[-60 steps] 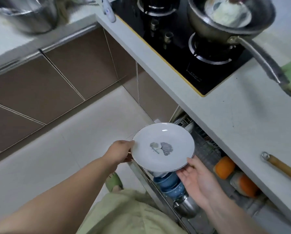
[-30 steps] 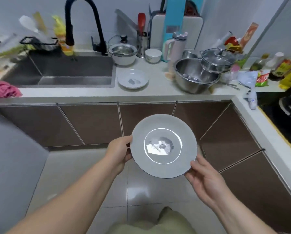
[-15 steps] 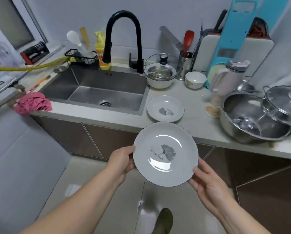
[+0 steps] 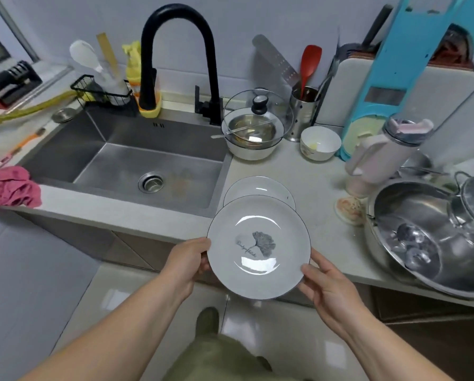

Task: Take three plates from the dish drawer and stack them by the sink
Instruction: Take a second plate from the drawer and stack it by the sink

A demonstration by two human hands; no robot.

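Observation:
I hold a white plate with a grey leaf print [image 4: 258, 247] level in both hands, at the counter's front edge. My left hand [image 4: 187, 261] grips its left rim and my right hand [image 4: 322, 284] its lower right rim. Just behind it, partly hidden by the held plate, another white plate [image 4: 258, 187] lies flat on the counter, right of the steel sink [image 4: 136, 163]. The dish drawer is out of view.
A black tap [image 4: 175, 59] arches over the sink. Behind the plates stand a lidded white bowl [image 4: 253, 133], a small white bowl [image 4: 319, 143] and a utensil holder [image 4: 303, 111]. A pale jug [image 4: 381, 155] and big steel bowl [image 4: 434, 240] crowd the right. A pink cloth [image 4: 10, 187] lies left.
I have turned from the drawer to the sink counter and come closer. The held plate has moved forward and now overlaps the plate lying on the counter.

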